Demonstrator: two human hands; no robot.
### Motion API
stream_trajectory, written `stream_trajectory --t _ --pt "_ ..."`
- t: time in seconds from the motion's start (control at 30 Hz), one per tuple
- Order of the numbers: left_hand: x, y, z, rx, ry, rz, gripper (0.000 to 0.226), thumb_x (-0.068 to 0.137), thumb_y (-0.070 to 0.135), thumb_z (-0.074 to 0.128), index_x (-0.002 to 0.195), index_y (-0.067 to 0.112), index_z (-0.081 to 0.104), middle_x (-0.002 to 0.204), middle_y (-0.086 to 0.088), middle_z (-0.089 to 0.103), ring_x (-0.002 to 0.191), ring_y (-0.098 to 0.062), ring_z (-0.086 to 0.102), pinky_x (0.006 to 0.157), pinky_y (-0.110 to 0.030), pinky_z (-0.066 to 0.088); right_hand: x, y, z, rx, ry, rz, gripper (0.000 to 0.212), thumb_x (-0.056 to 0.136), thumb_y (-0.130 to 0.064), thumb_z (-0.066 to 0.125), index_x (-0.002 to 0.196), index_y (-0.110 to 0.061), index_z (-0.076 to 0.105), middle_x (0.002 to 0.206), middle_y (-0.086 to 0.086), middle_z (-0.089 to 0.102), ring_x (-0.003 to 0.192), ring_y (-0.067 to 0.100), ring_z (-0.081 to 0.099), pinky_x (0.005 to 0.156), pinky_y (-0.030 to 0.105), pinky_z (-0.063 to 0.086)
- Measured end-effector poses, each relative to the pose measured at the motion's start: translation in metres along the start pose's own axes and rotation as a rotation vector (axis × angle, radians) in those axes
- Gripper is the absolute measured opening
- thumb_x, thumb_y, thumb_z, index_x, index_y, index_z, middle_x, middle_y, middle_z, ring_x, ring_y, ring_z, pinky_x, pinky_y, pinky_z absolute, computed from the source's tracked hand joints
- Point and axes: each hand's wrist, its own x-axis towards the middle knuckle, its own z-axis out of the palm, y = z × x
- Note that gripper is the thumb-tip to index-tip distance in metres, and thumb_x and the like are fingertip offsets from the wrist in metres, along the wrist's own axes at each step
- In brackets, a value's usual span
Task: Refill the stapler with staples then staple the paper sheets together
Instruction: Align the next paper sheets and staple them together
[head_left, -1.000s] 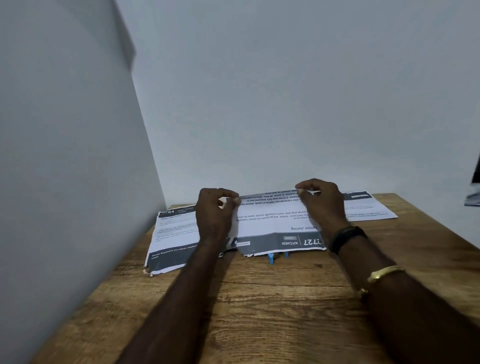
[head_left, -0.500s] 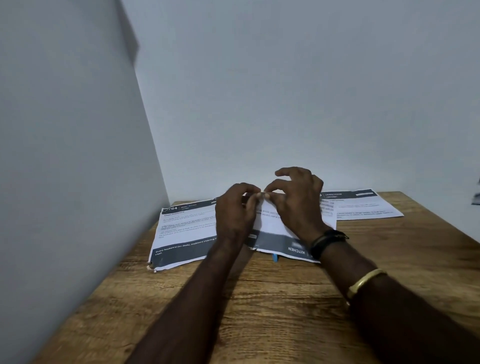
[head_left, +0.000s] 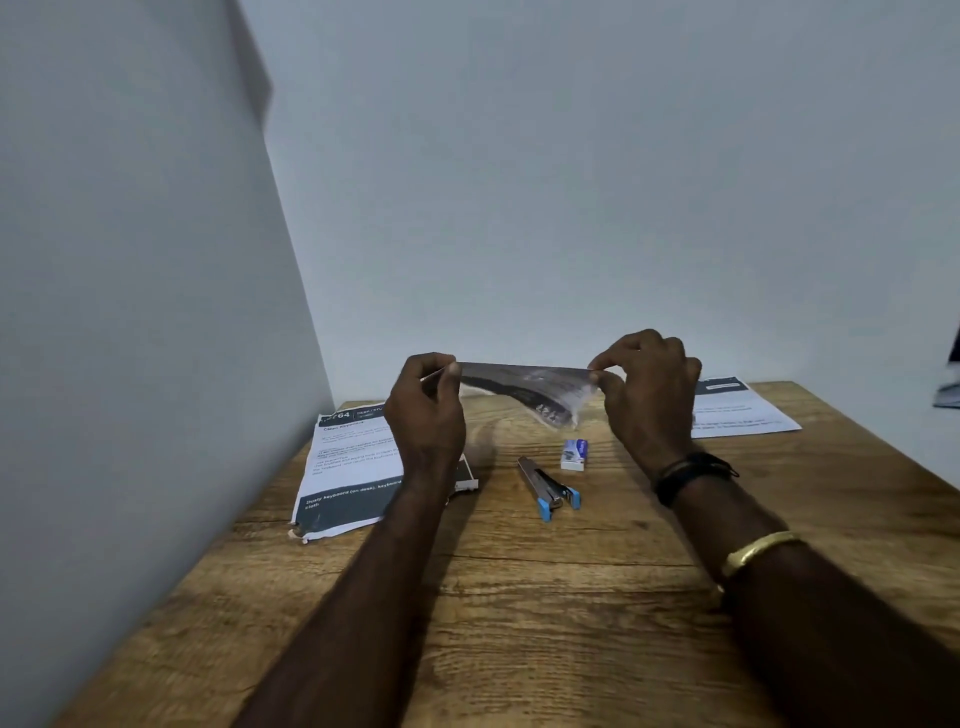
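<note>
Left hand (head_left: 426, 415) and right hand (head_left: 647, 395) each pinch an edge of the printed sheet (head_left: 524, 387), lifted off the table, probably clearing access to stapler (head_left: 548, 486) and staple box (head_left: 575, 454).

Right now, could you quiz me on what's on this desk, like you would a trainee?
1. True or false: the stapler lies on the table.
2. What do the left hand and right hand hold between them?
A. a lifted paper sheet
B. a pen
3. What small box sits just beyond the stapler?

Key: 1 true; 2 A; 3 the staple box.
</note>
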Motion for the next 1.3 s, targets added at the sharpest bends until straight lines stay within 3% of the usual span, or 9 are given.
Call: stream_trajectory --t 0.23,0.33,0.43,0.53,0.67,0.8,0.9,1.07,1.3 --pt "0.011 -0.011 -0.002 -0.188 0.133 -0.413 0.033 0.087 0.041 0.077 0.079 0.009 0.075 0.083 -0.008 0.076 0.079 -0.019 0.067 0.084 -0.043 0.057 -0.002 0.001 0.000 0.274 0.016 -0.038 0.015 0.088 0.004 0.067 0.090 -0.004 0.079 0.093 0.010 0.077 0.090 0.023 0.071 0.081 0.018 0.045" --pt "0.015 -0.017 -0.009 -0.341 0.122 -0.669 0.018 0.078 0.018 0.087 0.079 0.014 0.070 0.091 -0.013 0.074 0.084 -0.028 0.069 0.087 -0.049 0.062 -0.003 0.003 -0.002 0.294 0.011 -0.058 0.017 0.088 0.005 0.066 0.090 -0.004 0.081 0.092 0.009 0.078 0.089 0.022 0.072 0.083 0.020 0.048" --pt "0.016 -0.018 -0.015 -0.528 0.013 -0.816 0.027 0.079 -0.010 0.077 0.099 0.008 0.075 0.094 -0.015 0.078 0.079 -0.027 0.075 0.073 -0.034 0.065 -0.006 0.004 -0.001 0.271 -0.027 -0.043 0.018 0.088 0.004 0.066 0.090 -0.005 0.081 0.093 0.009 0.079 0.091 0.022 0.073 0.084 0.020 0.048" --pt "0.015 -0.021 -0.014 -0.464 -0.115 -0.821 0.049 0.083 -0.020 0.061 0.127 0.001 0.069 0.108 -0.014 0.074 0.093 -0.028 0.071 0.091 -0.035 0.060 -0.006 0.005 0.000 0.207 -0.130 0.012 0.021 0.087 0.004 0.066 0.089 -0.008 0.082 0.096 0.008 0.080 0.095 0.022 0.073 0.085 0.020 0.046" --pt "0.009 -0.026 -0.009 -0.228 -0.227 -0.728 0.059 0.083 -0.020 0.056 0.135 0.006 0.064 0.112 -0.005 0.066 0.087 -0.017 0.064 0.069 -0.021 0.060 -0.009 0.001 -0.002 0.075 -0.339 0.124 0.030 0.083 0.007 0.065 0.095 -0.014 0.082 0.105 0.005 0.078 0.103 0.023 0.071 0.089 0.028 0.053" --pt "0.003 -0.031 -0.004 -0.147 -0.276 -0.708 0.065 0.080 -0.021 0.056 0.139 0.007 0.060 0.138 -0.019 0.061 0.117 -0.038 0.064 0.100 -0.050 0.056 -0.007 -0.020 -0.011 0.035 -0.469 0.139 0.024 0.081 -0.002 0.067 0.086 -0.020 0.081 0.093 0.001 0.079 0.092 0.023 0.072 0.081 0.033 0.059" --pt "0.000 -0.031 -0.001 -0.109 -0.273 -0.714 0.066 0.079 -0.017 0.057 0.139 0.010 0.060 0.136 -0.016 0.062 0.116 -0.039 0.065 0.099 -0.054 0.057 -0.012 -0.039 -0.012 0.005 -0.717 0.107 0.009 0.081 -0.017 0.072 0.078 -0.012 0.079 0.080 0.003 0.078 0.075 0.019 0.072 0.076 0.037 0.063" --pt "-0.004 -0.035 0.000 -0.046 -0.239 -0.671 0.060 0.079 -0.009 0.064 0.134 0.018 0.066 0.132 -0.011 0.065 0.113 -0.033 0.066 0.098 -0.049 0.058 -0.022 -0.055 -0.008 -0.184 -1.014 0.057 0.065 0.064 -0.067 0.084 0.097 -0.011 0.072 0.095 0.002 0.074 0.092 0.021 0.069 0.076 0.034 0.055" --pt "-0.003 -0.039 0.003 0.011 -0.189 -0.616 0.060 0.077 -0.009 0.068 0.130 0.019 0.069 0.135 -0.010 0.064 0.116 -0.032 0.065 0.101 -0.046 0.056 -0.023 -0.054 -0.004 -0.195 -0.998 0.079 0.038 0.061 -0.041 0.091 0.079 -0.019 0.065 0.084 0.002 0.074 0.074 0.019 0.069 0.059 0.026 0.052"
